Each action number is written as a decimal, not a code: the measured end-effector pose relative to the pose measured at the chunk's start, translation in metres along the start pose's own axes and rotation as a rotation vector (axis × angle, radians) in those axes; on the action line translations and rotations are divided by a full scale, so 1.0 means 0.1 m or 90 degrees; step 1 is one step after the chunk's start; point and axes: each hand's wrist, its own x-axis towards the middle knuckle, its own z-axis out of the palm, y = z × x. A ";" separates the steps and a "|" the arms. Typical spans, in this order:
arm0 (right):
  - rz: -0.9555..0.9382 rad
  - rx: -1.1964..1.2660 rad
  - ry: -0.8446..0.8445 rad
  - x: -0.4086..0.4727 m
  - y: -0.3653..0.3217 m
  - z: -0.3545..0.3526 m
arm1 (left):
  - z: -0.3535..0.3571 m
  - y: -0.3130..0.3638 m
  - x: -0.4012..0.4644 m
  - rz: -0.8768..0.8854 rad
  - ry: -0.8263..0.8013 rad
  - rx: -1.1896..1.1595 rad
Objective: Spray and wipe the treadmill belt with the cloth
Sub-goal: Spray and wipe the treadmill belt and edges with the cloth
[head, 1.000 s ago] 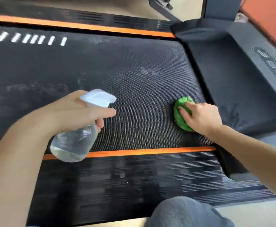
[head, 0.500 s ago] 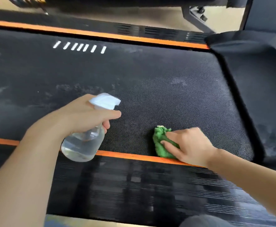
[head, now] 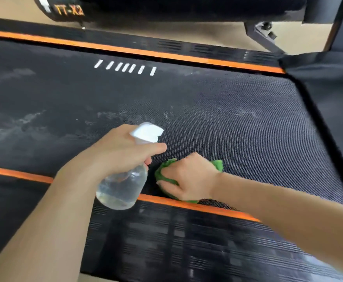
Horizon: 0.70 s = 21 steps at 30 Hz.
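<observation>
Wiping is underway at the near edge: the right hand [head: 189, 178] is pressing its curled fingers over the green cloth [head: 217, 164] on the treadmill belt [head: 237, 129], just beside the near orange stripe [head: 197, 207]. The left hand [head: 115, 155] is gripping the spray bottle [head: 122, 188] just left of the cloth, above the belt. Pale dusty smears farther left suggest much is left. Beyond the white dashes [head: 126, 68] and far rail [head: 166, 44], tan floor [head: 207, 31] is showing.
</observation>
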 end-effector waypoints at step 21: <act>0.132 -0.086 0.027 -0.36 0.77 -0.03 | 0.08 0.02 0.36 -0.039 0.065 -0.049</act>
